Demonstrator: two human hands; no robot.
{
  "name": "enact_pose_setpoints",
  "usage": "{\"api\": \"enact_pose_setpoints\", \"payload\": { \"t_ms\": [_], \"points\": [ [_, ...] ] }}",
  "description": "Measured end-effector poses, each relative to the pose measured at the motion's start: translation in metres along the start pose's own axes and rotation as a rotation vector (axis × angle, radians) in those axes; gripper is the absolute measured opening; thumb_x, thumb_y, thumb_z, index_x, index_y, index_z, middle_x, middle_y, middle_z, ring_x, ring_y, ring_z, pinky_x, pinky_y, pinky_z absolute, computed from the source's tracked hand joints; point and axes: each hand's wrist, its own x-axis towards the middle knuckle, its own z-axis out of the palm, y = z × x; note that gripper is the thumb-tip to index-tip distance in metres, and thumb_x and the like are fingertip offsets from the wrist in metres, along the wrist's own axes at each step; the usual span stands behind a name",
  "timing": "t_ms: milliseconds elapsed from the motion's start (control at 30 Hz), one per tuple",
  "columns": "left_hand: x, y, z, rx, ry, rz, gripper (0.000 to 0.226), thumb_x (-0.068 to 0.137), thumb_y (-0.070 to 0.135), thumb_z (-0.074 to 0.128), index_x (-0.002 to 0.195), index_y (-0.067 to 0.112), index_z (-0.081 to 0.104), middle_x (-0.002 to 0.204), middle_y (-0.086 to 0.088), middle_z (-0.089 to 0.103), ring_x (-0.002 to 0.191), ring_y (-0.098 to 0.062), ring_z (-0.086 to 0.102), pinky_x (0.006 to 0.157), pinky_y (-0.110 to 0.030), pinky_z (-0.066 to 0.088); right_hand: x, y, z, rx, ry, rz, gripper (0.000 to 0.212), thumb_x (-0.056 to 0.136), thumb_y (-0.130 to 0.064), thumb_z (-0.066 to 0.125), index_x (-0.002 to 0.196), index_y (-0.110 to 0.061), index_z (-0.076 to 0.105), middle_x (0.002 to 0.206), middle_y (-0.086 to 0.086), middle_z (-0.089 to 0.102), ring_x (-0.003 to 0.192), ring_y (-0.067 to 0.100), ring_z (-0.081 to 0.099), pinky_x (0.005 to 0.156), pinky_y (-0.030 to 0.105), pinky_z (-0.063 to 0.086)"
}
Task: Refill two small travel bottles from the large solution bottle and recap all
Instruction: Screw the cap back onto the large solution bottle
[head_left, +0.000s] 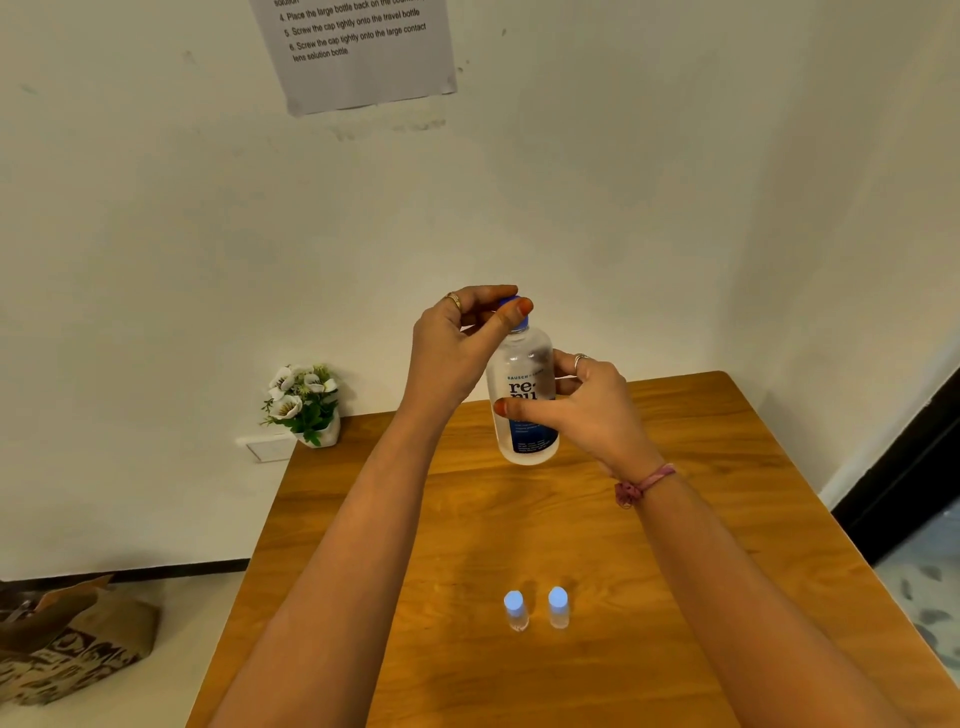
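Observation:
The large clear solution bottle (523, 364) with a blue label is held up above the wooden table (467, 519). My right hand (597, 410) wraps its body, thumb across the label. My left hand (457, 343) pinches the blue cap (517, 312) at its top, which is mostly hidden by the fingers. Two small clear travel bottles stand upright side by side near the table's front, the left one (516, 610) and the right one (558, 607), each with a pale blue cap on.
A small white pot of white flowers (304, 405) stands at the table's back left corner by the wall. A sheet of printed instructions (358, 47) hangs on the wall. A patterned bag (72, 639) lies on the floor at left.

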Motion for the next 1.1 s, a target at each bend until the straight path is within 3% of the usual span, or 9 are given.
{"api": "enact_pose_setpoints", "payload": {
  "t_ms": [200, 300, 400, 500, 667, 767, 833, 933, 1100],
  "points": [
    [-0.009, -0.009, 0.003, -0.005, -0.011, -0.038, 0.037, 0.079, 0.024, 0.075, 0.114, 0.018, 0.065, 0.102, 0.002, 0.068, 0.091, -0.007, 0.062, 0.082, -0.016, 0.053, 0.0, 0.006, 0.0, -0.028, -0.043, -0.001, 0.069, 0.065, -0.033, 0.082, 0.125, -0.017, 0.053, 0.105, -0.006, 0.06, 0.094, 0.009, 0.057, 0.074, 0.019, 0.05],
    [-0.016, -0.019, 0.001, -0.053, -0.062, -0.098, 0.051, 0.076, 0.02, 0.077, 0.123, 0.015, 0.06, 0.112, -0.002, 0.066, 0.101, -0.009, 0.062, 0.085, -0.016, 0.052, 0.0, 0.012, 0.001, -0.041, -0.064, 0.014, 0.069, 0.064, -0.034, 0.083, 0.123, -0.017, 0.053, 0.107, -0.006, 0.061, 0.096, 0.009, 0.058, 0.073, 0.016, 0.049],
    [-0.025, -0.035, -0.006, -0.038, -0.133, -0.164, 0.066, 0.071, 0.025, 0.079, 0.132, 0.017, 0.053, 0.128, -0.001, 0.06, 0.117, -0.012, 0.056, 0.097, -0.026, 0.049, -0.002, 0.019, 0.001, -0.059, -0.075, 0.023, 0.069, 0.063, -0.035, 0.084, 0.122, -0.017, 0.052, 0.103, -0.008, 0.059, 0.093, 0.007, 0.055, 0.065, 0.009, 0.044],
    [-0.035, -0.051, -0.012, 0.051, -0.225, -0.247, 0.069, 0.071, 0.03, 0.079, 0.133, 0.018, 0.051, 0.128, 0.001, 0.06, 0.118, -0.014, 0.056, 0.1, -0.034, 0.048, -0.003, 0.029, 0.003, -0.073, -0.076, 0.028, 0.073, 0.062, -0.035, 0.084, 0.125, -0.015, 0.051, 0.111, -0.004, 0.061, 0.093, 0.005, 0.053, 0.062, 0.007, 0.042],
    [-0.048, -0.072, -0.01, 0.089, -0.308, -0.321, 0.064, 0.073, 0.032, 0.077, 0.131, 0.019, 0.052, 0.122, 0.003, 0.063, 0.112, -0.012, 0.059, 0.098, -0.039, 0.05, -0.005, 0.046, 0.008, -0.145, -0.127, 0.006, 0.074, 0.063, -0.036, 0.083, 0.126, -0.015, 0.051, 0.109, -0.007, 0.057, 0.096, 0.006, 0.052, 0.066, 0.007, 0.041],
    [-0.053, -0.083, -0.009, 0.106, -0.291, -0.338, 0.063, 0.075, 0.029, 0.077, 0.131, 0.019, 0.05, 0.126, 0.003, 0.061, 0.116, -0.014, 0.057, 0.098, -0.037, 0.049, -0.003, 0.062, 0.006, -0.149, -0.244, 0.011, 0.07, 0.068, -0.027, 0.082, 0.129, -0.018, 0.049, 0.121, -0.005, 0.059, 0.11, 0.009, 0.054, 0.083, 0.017, 0.047],
    [-0.057, -0.091, -0.01, 0.107, -0.318, -0.348, 0.064, 0.075, 0.025, 0.077, 0.132, 0.016, 0.049, 0.128, 0.001, 0.059, 0.117, -0.015, 0.056, 0.098, -0.036, 0.049, -0.004, 0.069, 0.001, -0.099, -0.336, 0.051, 0.066, 0.074, -0.015, 0.077, 0.132, -0.019, 0.046, 0.125, -0.007, 0.057, 0.115, 0.007, 0.052, 0.087, 0.019, 0.048],
    [-0.063, -0.105, -0.01, 0.132, -0.371, -0.37, 0.069, 0.075, 0.02, 0.078, 0.136, 0.013, 0.046, 0.132, -0.001, 0.057, 0.12, -0.017, 0.054, 0.099, -0.034, 0.048, -0.008, 0.077, 0.0, 0.046, -0.412, 0.139, 0.053, 0.085, -0.001, 0.061, 0.13, -0.024, 0.043, 0.11, -0.017, 0.058, 0.1, -0.002, 0.057, 0.075, 0.01, 0.049],
    [-0.077, -0.125, -0.004, 0.085, -0.379, -0.448, 0.07, 0.075, 0.011, 0.077, 0.135, 0.013, 0.043, 0.132, 0.0, 0.056, 0.119, -0.014, 0.053, 0.1, -0.03, 0.045, -0.011, 0.1, 0.015, 0.187, -0.375, 0.353, 0.027, 0.1, -0.015, 0.035, 0.109, -0.027, 0.058, 0.117, 0.0, 0.06, 0.108, 0.012, 0.057, 0.091, 0.027, 0.049]
  ]
}}
